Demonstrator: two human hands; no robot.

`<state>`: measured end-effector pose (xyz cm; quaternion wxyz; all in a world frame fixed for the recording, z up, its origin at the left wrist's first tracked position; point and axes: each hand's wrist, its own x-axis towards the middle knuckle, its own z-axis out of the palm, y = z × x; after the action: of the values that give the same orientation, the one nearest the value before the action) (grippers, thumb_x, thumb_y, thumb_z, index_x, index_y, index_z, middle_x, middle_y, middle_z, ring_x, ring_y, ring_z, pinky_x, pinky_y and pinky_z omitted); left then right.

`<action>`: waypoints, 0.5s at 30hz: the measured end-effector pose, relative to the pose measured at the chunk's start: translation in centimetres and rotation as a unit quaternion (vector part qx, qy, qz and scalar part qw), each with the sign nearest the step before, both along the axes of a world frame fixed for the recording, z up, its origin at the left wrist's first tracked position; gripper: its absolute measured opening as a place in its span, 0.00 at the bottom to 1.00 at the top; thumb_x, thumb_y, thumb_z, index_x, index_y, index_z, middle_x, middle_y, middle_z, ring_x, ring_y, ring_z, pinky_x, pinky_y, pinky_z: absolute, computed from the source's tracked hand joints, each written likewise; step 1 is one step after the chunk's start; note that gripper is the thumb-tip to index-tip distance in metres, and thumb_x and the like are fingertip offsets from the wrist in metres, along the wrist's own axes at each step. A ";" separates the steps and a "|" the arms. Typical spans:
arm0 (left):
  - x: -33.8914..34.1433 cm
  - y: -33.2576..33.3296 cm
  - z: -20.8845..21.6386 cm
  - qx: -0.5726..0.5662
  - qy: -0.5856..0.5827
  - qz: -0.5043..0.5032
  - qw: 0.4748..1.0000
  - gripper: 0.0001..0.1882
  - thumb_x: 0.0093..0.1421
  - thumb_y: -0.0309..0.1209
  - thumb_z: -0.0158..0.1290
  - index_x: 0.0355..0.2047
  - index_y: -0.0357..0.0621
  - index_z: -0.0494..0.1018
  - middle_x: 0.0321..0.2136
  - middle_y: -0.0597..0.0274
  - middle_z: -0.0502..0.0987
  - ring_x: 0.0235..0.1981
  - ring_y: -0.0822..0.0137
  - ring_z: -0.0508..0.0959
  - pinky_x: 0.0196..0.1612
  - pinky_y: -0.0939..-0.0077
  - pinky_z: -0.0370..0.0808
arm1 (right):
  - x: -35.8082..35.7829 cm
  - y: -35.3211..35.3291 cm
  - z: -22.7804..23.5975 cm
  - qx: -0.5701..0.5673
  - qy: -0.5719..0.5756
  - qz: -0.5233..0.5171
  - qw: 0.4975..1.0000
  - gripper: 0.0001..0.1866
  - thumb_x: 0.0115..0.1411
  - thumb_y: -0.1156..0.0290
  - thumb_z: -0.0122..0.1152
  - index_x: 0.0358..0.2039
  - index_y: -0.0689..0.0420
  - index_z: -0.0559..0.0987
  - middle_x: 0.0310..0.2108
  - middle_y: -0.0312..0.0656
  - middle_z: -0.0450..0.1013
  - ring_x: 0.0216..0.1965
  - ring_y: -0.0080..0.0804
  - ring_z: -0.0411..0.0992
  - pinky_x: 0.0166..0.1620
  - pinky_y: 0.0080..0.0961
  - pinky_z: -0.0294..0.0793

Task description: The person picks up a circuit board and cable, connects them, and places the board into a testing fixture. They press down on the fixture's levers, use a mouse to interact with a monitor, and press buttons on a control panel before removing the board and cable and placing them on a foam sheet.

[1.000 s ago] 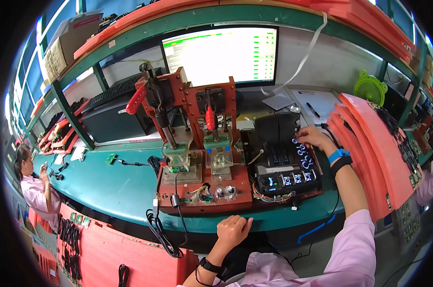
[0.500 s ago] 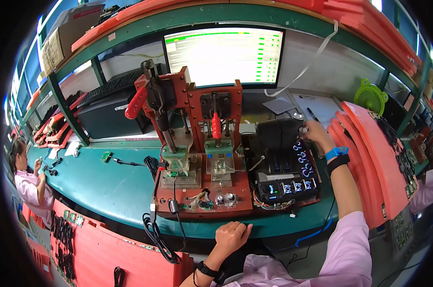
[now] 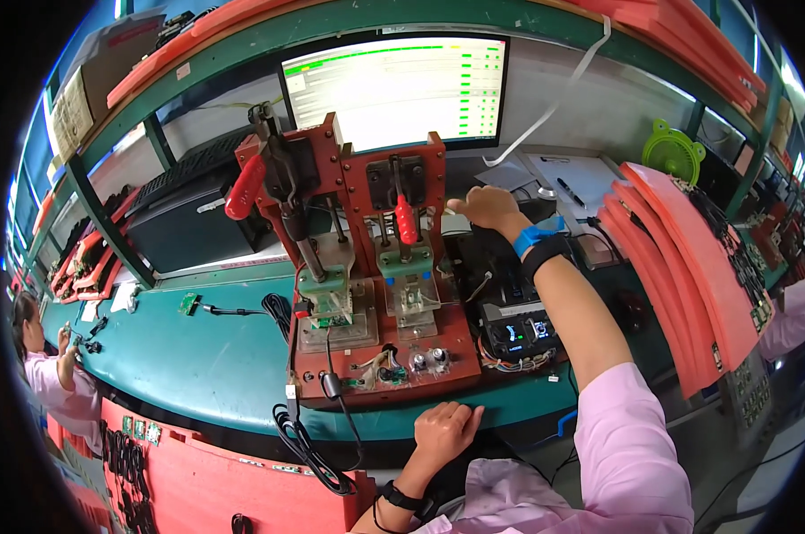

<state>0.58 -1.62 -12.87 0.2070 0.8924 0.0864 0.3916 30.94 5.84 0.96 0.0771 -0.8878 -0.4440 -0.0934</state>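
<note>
My right hand [image 3: 493,210] reaches across a black device [image 3: 513,289] with lit displays. Its fingertips point left, close to the upright of a red test fixture [image 3: 393,369], and nothing shows in them. Just left of them is a press with a red handle [image 3: 406,220], which they do not touch. A second press on the left has a larger red handle [image 3: 246,189]; a green circuit board [image 3: 334,319] sits under it with a black cable [image 3: 331,384] running down. My left hand [image 3: 447,432] rests at the bench edge, fingers curled, with nothing seen in it.
A lit monitor [image 3: 398,93] stands behind the fixture. Red foam sheets [image 3: 678,267] are stacked at right, by a green fan [image 3: 674,153]. A loose circuit board [image 3: 189,304] lies left on the green bench [image 3: 180,347]. At far left another person [image 3: 60,383] handles small parts.
My right hand has moved left from the black device's far right side to near the fixture's upright. My left hand stays at the bench edge. The whole view has shifted slightly.
</note>
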 end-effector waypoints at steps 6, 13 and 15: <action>-0.2 0.1 0.0 0.007 0.001 0.008 1.000 0.18 0.46 0.32 0.57 0.09 0.45 0.60 0.09 0.63 0.63 0.12 0.62 0.67 0.14 0.71 0.62 | -1.7 0.0 1.1 -0.030 0.066 -0.007 0.997 0.35 0.54 0.39 0.38 0.46 0.59 0.70 0.44 0.52 0.68 0.49 0.44 0.64 0.52 0.47 0.55; 0.2 -0.2 -0.2 0.003 -0.007 0.014 1.000 0.18 0.47 0.31 0.57 0.09 0.45 0.60 0.09 0.62 0.63 0.12 0.61 0.67 0.14 0.70 0.62 | -5.4 -5.6 3.2 -0.108 0.031 0.063 0.992 0.37 0.54 0.39 0.38 0.52 0.59 0.61 0.49 0.59 0.62 0.54 0.51 0.57 0.53 0.59 0.46; -0.4 0.1 -0.4 -0.005 -0.005 0.023 1.000 0.18 0.47 0.31 0.57 0.09 0.44 0.60 0.09 0.62 0.63 0.12 0.61 0.67 0.14 0.70 0.62 | -8.9 -9.5 1.1 -0.059 -0.051 0.121 0.990 0.39 0.54 0.42 0.43 0.56 0.60 0.56 0.55 0.59 0.53 0.58 0.53 0.50 0.54 0.59 0.45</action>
<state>0.17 -1.53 -13.32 0.2024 0.8872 0.1079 0.4004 22.00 -3.64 2.05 0.0123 -0.8245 -0.5564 -0.1021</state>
